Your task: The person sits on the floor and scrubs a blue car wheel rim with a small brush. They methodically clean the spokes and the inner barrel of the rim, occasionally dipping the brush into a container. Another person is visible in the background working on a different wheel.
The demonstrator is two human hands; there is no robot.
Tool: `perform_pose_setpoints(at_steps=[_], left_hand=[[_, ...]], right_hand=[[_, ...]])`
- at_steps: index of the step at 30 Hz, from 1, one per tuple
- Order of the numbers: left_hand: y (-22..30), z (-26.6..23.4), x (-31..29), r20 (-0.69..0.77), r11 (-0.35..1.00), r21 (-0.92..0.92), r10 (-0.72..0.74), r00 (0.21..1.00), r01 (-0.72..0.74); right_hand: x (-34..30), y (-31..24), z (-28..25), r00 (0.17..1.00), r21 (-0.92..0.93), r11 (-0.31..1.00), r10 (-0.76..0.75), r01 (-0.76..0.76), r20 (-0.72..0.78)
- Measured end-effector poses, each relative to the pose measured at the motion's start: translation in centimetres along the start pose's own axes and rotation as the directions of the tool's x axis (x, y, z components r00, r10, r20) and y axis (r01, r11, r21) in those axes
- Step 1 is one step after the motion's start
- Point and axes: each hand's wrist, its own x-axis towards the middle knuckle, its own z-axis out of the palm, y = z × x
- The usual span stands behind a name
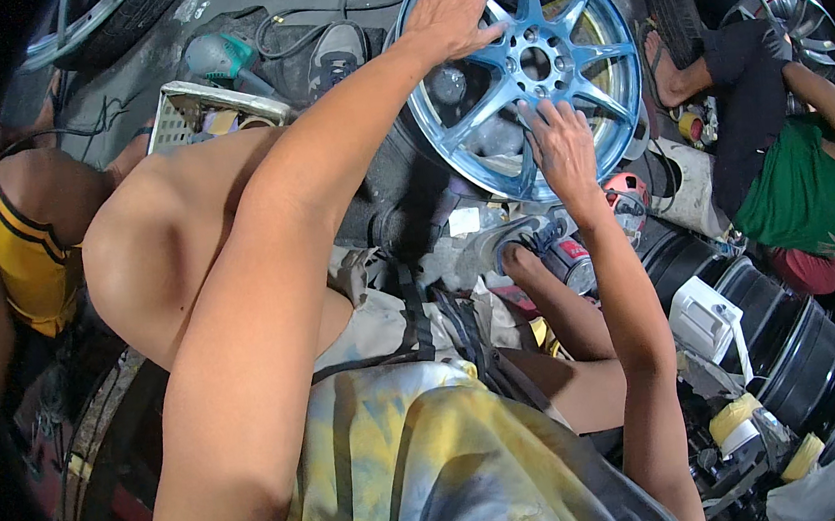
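A blue multi-spoke alloy wheel (pixel 493 103) stands in front of me at the far middle, its face toward me and several bolt holes round its centre bore. My left hand (pixel 449 14) lies over the wheel's upper left rim, fingers spread. Against the lower spokes and rim rests my right hand (pixel 564 151), with fingers stretched out and slightly apart. I see no tool in either hand. The undersides of the fingers, where they meet the metal, are hidden.
A teal-grey power tool (pixel 220 54) and cable lie left of the wheel, near a white crate (pixel 212 104). Dark wheel rims (pixel 766 327) line the lower right. One person in green (pixel 817 182) sits right beside a wheel; another in yellow (pixel 25 258) is left.
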Motion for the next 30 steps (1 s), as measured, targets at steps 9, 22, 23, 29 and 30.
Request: perform_pose_setpoints(at_steps=[9,22,23,29,30], left_hand=[[-0.2,-0.8,0.2,-0.055,0.975,-0.222,-0.017,0.998,0.004],[-0.5,-0.3,0.0,-0.016,0.997,-0.083,-0.006,1.000,0.005],[-0.1,0.7,0.0,-0.033,1.000,0.005,0.026,0.999,-0.026],[-0.7,0.1,-0.4,0.047,1.000,0.019,0.011,0.999,-0.012],[-0.9,-0.2,-0.7,0.050,0.999,0.047,0.023,0.998,-0.026]], right_hand=[[-6.4,-5.9,1.5,0.976,0.323,0.923,0.216,-0.207,0.008],[-2.1,-10.3,1.4,0.912,0.385,0.837,0.408,-0.389,0.033],[-1.0,-10.9,1.7,0.886,0.449,0.785,0.463,-0.426,0.031],[-4.1,-9.0,-1.7,0.731,0.885,0.162,0.638,-0.436,0.243],[-5.5,-8.2,-1.5,0.663,0.914,0.070,0.711,-0.401,0.236]])
